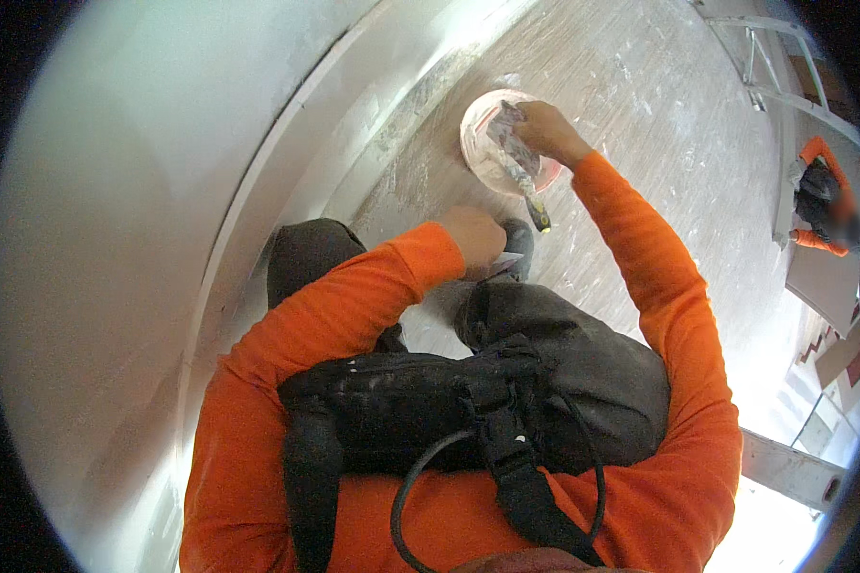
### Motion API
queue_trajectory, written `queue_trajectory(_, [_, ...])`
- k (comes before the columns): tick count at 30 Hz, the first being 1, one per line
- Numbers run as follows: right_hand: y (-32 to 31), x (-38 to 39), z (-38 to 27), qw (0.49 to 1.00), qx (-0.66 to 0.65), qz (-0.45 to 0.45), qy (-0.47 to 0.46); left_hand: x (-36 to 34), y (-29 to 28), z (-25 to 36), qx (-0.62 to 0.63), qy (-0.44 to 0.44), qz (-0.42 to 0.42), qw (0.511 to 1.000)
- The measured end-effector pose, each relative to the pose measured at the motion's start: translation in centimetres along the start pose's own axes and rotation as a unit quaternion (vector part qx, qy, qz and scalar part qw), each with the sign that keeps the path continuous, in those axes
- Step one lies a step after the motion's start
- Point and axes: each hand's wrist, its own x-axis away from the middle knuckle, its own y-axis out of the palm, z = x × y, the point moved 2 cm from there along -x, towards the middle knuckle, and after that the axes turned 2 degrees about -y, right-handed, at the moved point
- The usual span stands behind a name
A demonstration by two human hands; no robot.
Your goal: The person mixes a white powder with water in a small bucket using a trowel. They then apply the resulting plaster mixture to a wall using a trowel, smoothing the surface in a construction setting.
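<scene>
A round pale bucket (466, 143) with whitish paste (492, 170) inside stands on the floor ahead of me. My right hand (545, 131) is at its far right rim, fingers closed on a greyish, paste-smeared flat thing (509, 134) that reaches into the bucket; its kind is unclear. A putty knife (537, 208) leans over the near rim, its dark handle with a yellow mark pointing toward me and its blade coated in paste. Nearer to me, above my knees, my left hand (476, 239) is closed on a thin, pale flat piece (506, 260), mostly hidden by the hand.
A pale wall (115, 239) with a baseboard (248, 205) curves along my left. White smears mark the wooden floor (650, 105). At far right are a metal ladder (784, 95), another person in orange sleeves (822, 196), flat boards (822, 286) and a metal beam (793, 468).
</scene>
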Motion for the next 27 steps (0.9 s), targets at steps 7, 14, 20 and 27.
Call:
queue_trajectory(7, [5.5, -0.9, -0.7, 0.995, 0.066, 0.065, -0.047, 0.3, -0.7, 0.9, 0.017, -0.022, -0.013, 1.000])
queue_trajectory(14, [5.9, 1.2, -3.9, 0.979, 0.143, -0.144, -0.030, 0.2, -0.3, 0.3, 0.023, -0.017, -0.011, 1.000])
queue_trajectory(20, [8.2, -0.3, 0.2, 0.987, 0.022, -0.154, 0.032, -0.2, -0.3, 0.5, 0.007, -0.001, -0.014, 1.000])
queue_trajectory(27, [7.7, 0.7, 5.1, 0.827, -0.500, -0.136, 0.218, -1.3, 2.0, -0.9, -0.003, 0.012, 0.009, 1.000])
